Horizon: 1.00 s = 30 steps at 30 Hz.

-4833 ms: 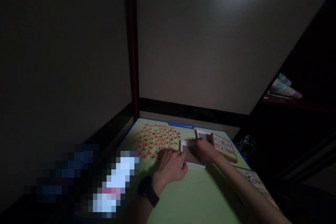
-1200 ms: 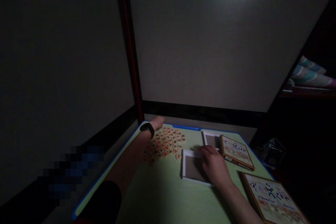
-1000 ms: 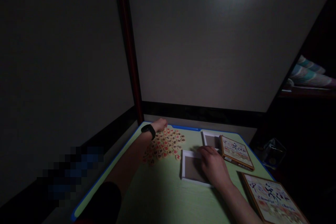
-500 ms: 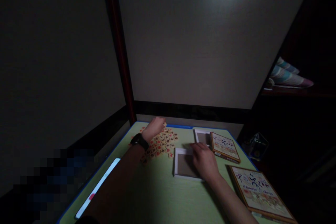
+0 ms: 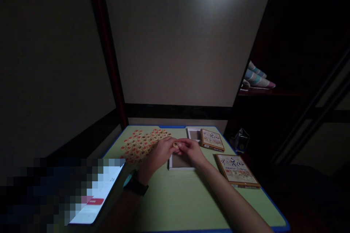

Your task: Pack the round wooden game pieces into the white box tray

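Observation:
Both hands meet over the far edge of a white open box (image 5: 180,161) on a green table (image 5: 177,200). My left hand (image 5: 161,151), with a black watch on its wrist, pinches a small round game piece (image 5: 175,144) between thumb and fingers. My right hand (image 5: 191,151) touches the same piece from the right with closed fingertips. To the left lies a spread of round pale pieces (image 5: 140,142) with red and black marks, laid flat on the table.
A second white open box (image 5: 193,133) and a printed box lid (image 5: 212,139) lie at the far right. Another printed lid (image 5: 236,165) lies nearer. A lit phone (image 5: 95,196) rests at the table's left edge. A glass jar (image 5: 242,140) stands off the right side.
My left hand drew back from the far end of the spread, carrying one piece to the white box. My right hand lifted off the box to meet it. The camera swung rightward.

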{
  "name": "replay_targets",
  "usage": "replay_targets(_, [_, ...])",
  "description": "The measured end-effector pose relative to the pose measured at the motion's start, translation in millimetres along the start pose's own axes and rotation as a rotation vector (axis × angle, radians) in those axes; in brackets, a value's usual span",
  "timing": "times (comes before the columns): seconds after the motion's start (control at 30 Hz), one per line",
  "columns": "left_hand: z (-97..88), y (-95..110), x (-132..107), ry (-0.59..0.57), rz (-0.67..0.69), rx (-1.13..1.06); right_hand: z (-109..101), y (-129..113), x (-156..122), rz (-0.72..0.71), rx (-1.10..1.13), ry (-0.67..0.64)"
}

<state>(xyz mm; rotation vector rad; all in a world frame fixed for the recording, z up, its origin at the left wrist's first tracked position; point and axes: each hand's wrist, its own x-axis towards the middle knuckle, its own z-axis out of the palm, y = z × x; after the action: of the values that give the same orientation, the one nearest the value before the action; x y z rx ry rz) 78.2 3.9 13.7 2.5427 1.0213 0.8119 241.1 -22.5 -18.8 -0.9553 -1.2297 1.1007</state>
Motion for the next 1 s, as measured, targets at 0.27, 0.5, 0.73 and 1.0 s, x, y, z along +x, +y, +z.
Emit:
replay_targets(0.27, [7.2, -18, -2, -0.023, -0.174, -0.347, -7, 7, 1, 0.042, 0.027, -0.084])
replay_targets(0.5, [14.6, -31, 0, 0.134, -0.293, -0.163, -8, 2, -6, -0.121, -0.697, -0.11])
replay_targets(0.73, [21.2, -24, -9, -0.014, -0.222, 0.21, 4, -4, -6, -0.116, -1.267, -0.221])
replay_targets(1.0, [24.7, -29, -8, -0.01, -0.25, 0.18, 7, -10, -7, -0.124, -1.444, -0.262])
